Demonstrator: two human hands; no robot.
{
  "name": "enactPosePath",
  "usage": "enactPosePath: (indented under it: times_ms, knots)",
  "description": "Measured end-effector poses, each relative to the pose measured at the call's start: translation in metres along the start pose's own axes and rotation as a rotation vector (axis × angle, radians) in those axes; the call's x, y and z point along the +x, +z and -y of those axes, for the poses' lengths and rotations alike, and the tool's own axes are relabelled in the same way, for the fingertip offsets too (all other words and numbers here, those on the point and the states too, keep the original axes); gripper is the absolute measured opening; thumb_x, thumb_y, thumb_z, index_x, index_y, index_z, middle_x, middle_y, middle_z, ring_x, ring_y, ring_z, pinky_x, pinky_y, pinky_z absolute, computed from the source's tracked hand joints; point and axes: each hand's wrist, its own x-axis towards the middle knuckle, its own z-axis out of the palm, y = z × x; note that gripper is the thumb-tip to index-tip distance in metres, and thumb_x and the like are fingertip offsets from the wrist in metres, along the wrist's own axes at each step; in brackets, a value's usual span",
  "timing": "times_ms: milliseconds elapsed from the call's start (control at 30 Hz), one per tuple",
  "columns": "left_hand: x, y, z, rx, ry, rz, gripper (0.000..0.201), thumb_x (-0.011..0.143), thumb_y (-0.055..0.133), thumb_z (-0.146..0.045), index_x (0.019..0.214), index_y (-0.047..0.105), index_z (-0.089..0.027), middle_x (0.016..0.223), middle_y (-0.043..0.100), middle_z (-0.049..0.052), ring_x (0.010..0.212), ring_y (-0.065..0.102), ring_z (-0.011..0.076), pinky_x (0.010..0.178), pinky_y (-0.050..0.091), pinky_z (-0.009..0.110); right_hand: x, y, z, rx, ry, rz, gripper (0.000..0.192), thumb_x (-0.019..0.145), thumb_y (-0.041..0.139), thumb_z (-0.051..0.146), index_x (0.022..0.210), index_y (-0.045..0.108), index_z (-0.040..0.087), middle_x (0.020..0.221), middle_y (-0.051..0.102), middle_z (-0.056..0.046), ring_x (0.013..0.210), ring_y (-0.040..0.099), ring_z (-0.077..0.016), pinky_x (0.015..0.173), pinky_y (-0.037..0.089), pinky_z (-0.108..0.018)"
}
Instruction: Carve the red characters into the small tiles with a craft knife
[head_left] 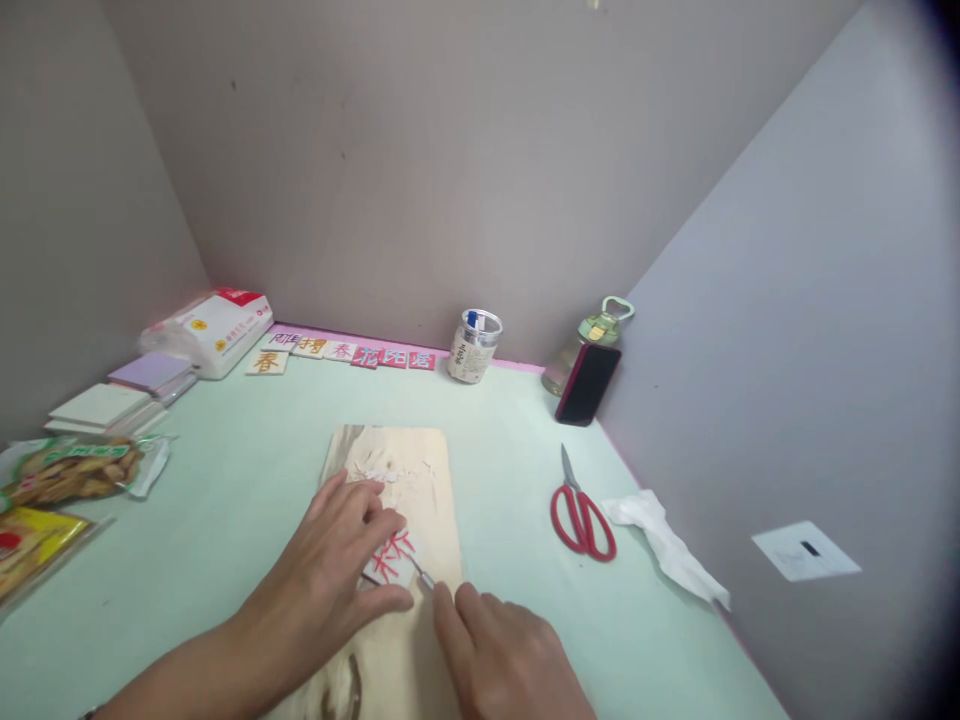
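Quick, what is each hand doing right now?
Left hand: pressing the small red-character tile flat on the wooden board.
Right hand: closed on a thin carving knife.

Open lane: bare table [247, 470] left of the wooden board [420, 470].
Right side: scissors [581, 510], tissue [664, 540] block.
Back: jar [474, 347], bottle [592, 340].

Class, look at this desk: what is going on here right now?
A person's left hand presses a small white tile with a red character onto a pale wooden board. The right hand holds a thin metal-tipped carving tool against the tile's edge. Red-handled scissors lie to the right, untouched.
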Motion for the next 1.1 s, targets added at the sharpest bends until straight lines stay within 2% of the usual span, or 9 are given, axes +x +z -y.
enactPosePath:
  times_ms: [67,200,467,633,833,967,1100]
  knots:
    - [0.000,0.000,0.000,-0.003,0.002,-0.006,0.039,0.076,0.081,-0.023,0.107,0.058,-0.026,0.106,0.057,0.003,0.124,0.050,0.0304,0.116,0.027,0.060,-0.002,0.006,0.007,-0.070,-0.007,-0.046,0.019,0.095,0.047,0.006,0.106,0.062,0.008,0.063,0.060,-0.004,0.046,0.053,-0.0165,0.039,0.035,-0.028]
    - [0.001,0.000,-0.001,0.001,0.002,0.004,0.039,0.076,0.081,-0.025,0.107,0.058,-0.025,0.106,0.057,0.003,0.124,0.050,0.0306,0.116,0.026,0.059,-0.006,0.012,0.014,-0.072,0.015,-0.074,0.020,0.097,0.044,0.006,0.108,0.061,0.009,0.063,0.058,-0.004,0.047,0.052,-0.0171,0.039,0.035,-0.028]
    - [0.002,-0.004,-0.002,-0.003,-0.002,0.012,0.038,0.076,0.081,-0.024,0.107,0.058,-0.025,0.104,0.056,0.003,0.122,0.050,0.0296,0.116,0.025,0.059,-0.007,0.009,0.013,-0.065,0.065,-0.092,0.028,0.096,0.039,0.002,0.111,0.060,0.012,0.064,0.058,-0.003,0.048,0.052,-0.0169,0.041,0.035,-0.029]
    - [0.003,-0.005,-0.003,-0.002,-0.011,0.032,0.037,0.077,0.081,-0.026,0.106,0.059,-0.025,0.104,0.056,0.003,0.121,0.050,0.0295,0.116,0.025,0.058,-0.011,0.014,0.014,-0.048,0.096,-0.113,0.024,0.099,0.040,0.006,0.110,0.060,0.013,0.063,0.055,-0.003,0.048,0.049,-0.0166,0.043,0.033,-0.030]
    - [0.002,-0.002,-0.001,0.003,-0.014,0.017,0.040,0.075,0.082,-0.024,0.107,0.058,-0.025,0.105,0.056,0.003,0.124,0.049,0.0301,0.116,0.023,0.058,-0.010,0.011,0.006,-0.046,0.094,-0.075,0.023,0.097,0.038,0.004,0.105,0.058,0.013,0.065,0.057,-0.002,0.046,0.050,-0.0161,0.044,0.034,-0.030]
    - [0.000,0.000,-0.001,-0.004,-0.013,0.014,0.041,0.075,0.082,-0.025,0.108,0.056,-0.026,0.105,0.057,0.002,0.125,0.048,0.0299,0.117,0.021,0.057,-0.013,0.012,-0.006,0.069,0.145,-0.106,0.029,0.100,0.029,0.005,0.105,0.056,0.015,0.065,0.056,0.001,0.045,0.051,-0.0144,0.043,0.032,-0.028]
    - [0.001,-0.001,-0.001,-0.010,-0.018,0.023,0.041,0.075,0.082,-0.028,0.107,0.056,-0.027,0.106,0.057,0.002,0.125,0.048,0.0301,0.117,0.022,0.057,-0.019,0.013,-0.014,0.285,0.187,-0.009,0.024,0.097,0.035,0.005,0.100,0.054,0.020,0.068,0.056,0.003,0.048,0.053,-0.0128,0.046,0.035,-0.025]
